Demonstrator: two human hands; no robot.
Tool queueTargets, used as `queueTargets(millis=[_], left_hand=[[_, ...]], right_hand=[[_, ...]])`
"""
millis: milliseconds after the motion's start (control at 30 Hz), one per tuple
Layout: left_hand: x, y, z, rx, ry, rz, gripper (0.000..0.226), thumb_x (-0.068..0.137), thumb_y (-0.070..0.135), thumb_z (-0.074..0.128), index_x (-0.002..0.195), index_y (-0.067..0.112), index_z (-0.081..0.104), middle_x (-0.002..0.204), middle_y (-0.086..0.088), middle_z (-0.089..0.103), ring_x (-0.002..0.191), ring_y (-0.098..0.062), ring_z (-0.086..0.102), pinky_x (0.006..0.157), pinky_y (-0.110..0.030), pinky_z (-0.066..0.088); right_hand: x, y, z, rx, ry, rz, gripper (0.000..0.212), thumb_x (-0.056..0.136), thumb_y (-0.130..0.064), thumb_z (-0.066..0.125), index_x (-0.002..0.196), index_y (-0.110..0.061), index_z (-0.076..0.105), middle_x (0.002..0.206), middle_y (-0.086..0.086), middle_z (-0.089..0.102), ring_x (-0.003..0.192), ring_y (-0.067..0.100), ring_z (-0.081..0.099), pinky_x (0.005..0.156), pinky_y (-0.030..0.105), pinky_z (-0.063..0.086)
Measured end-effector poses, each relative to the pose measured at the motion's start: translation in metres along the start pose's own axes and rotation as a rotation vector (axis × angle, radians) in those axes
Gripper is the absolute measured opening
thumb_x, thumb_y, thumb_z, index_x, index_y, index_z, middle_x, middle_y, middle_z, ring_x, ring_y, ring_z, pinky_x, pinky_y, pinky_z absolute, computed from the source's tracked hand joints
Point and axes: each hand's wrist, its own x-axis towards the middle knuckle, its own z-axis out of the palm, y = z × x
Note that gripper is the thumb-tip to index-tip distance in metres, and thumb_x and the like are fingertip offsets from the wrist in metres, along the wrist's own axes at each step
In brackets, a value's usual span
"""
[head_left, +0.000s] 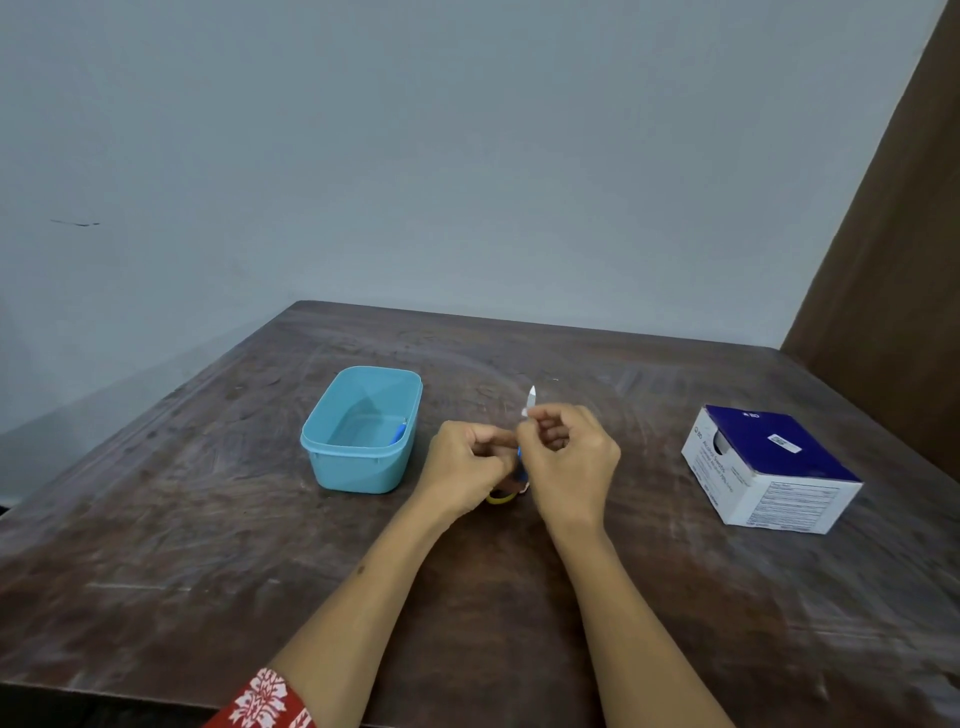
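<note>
Single head-worn wide-angle view, from the near edge of the table.
Looks forward and down across the tabletop toward the far wall; sits close over the work, with left hand and right hand meeting near mid-frame, blue tub to the left, box to the right, brown panel cutting the upper right corner.

Bench: dark brown, streaked with pale grey scuffs. Tub to your left: light turquoise all over. The small tool in it is a deeper blue. Box to your right: navy top with a small white label, white sides printed in fine dark text. The strip you pinch is white. A blue piece shows just under it, then a brown patch and a yellow-green rim. Your sleeve: red with a white floral print. Wall: pale grey-blue.
</note>
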Motion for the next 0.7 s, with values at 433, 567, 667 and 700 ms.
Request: queueTargets(millis=[433,567,667,700], left_hand=[[-0.004,0.005,0.002,0.017,-0.094,-0.072,0.022,0.08,-0.011,0.061,0.098,-0.002,0.069,0.082,-0.015,0.072,0.069,-0.021,0.07,0.064,-0.027,0.059],[-0.005,0.007,0.003,-0.005,-0.04,-0.051,0.019,0.078,-0.01,0.064,0.094,0.0,0.07,0.077,-0.012,0.071,0.067,-0.02,0.069,0.066,-0.031,0.06],[-0.01,0.014,0.002,-0.077,0.03,0.001,0.023,0.077,-0.01,0.066,0.083,0.011,0.071,0.074,-0.009,0.069,0.063,-0.018,0.069,0.062,-0.028,0.059],[-0.012,0.018,0.002,-0.11,0.055,0.011,0.026,0.077,-0.011,0.065,0.08,0.014,0.071,0.071,-0.007,0.068,0.062,-0.017,0.068,0.06,-0.027,0.059]], right_hand=[[0.004,0.005,-0.001,0.011,0.128,0.041,0.01,0.085,-0.005,0.064,0.089,-0.01,0.072,0.085,-0.003,0.061,0.071,0.009,0.058,0.062,0.024,0.05],[0.007,0.011,-0.002,0.036,0.217,0.122,0.014,0.085,-0.002,0.061,0.092,-0.011,0.07,0.088,-0.004,0.061,0.076,0.012,0.06,0.065,0.023,0.049],[0.006,0.015,-0.002,0.048,0.228,0.151,0.015,0.084,0.0,0.061,0.092,-0.01,0.07,0.088,-0.001,0.063,0.076,0.014,0.062,0.066,0.019,0.049],[0.006,0.016,-0.003,0.053,0.23,0.157,0.015,0.084,0.001,0.061,0.091,-0.01,0.07,0.088,0.0,0.064,0.073,0.013,0.061,0.065,0.013,0.046]])
